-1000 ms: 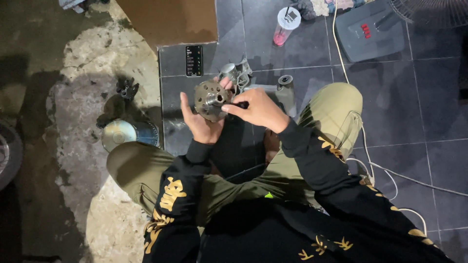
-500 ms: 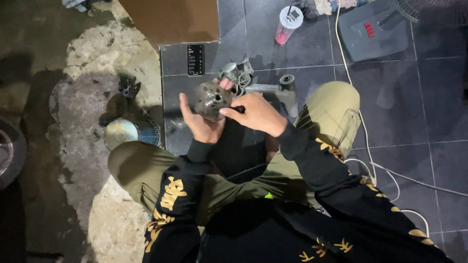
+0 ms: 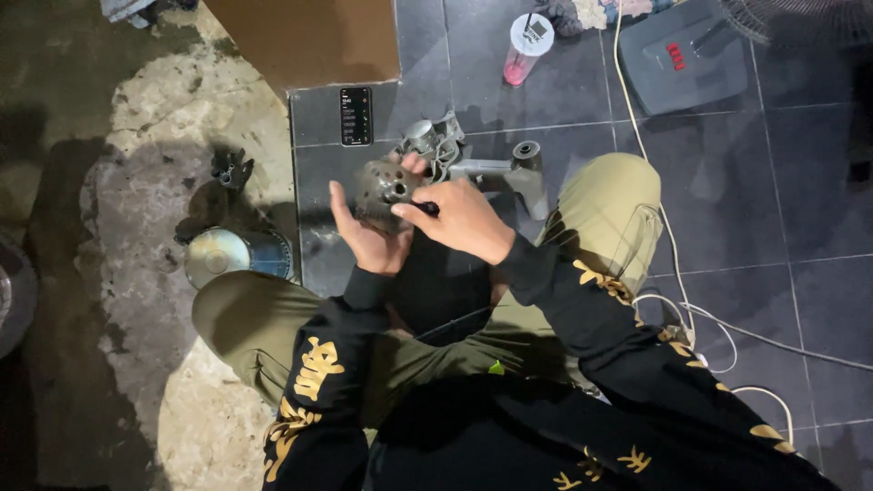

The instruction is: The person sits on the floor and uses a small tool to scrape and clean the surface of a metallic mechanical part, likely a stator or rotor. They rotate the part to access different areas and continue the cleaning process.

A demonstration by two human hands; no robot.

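From the head camera I see a dark tiled floor (image 3: pixel 782 227) meeting rough concrete, with a phone (image 3: pixel 356 115), a pink-based cup (image 3: pixel 526 45) and a round tin (image 3: pixel 235 255) lying about. My left hand (image 3: pixel 368 238) cups a grey metal housing (image 3: pixel 382 186) above the knees, its grip closed around it. My right hand (image 3: pixel 459 218) pinches a dark slim tool (image 3: pixel 425 208) against the housing. Another grey casting (image 3: pixel 496 168) lies just beyond.

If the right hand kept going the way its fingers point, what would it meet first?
Probably the round grey metal part that the left hand cups: the right hand points left at it with a dark tool. Depth is unclear.
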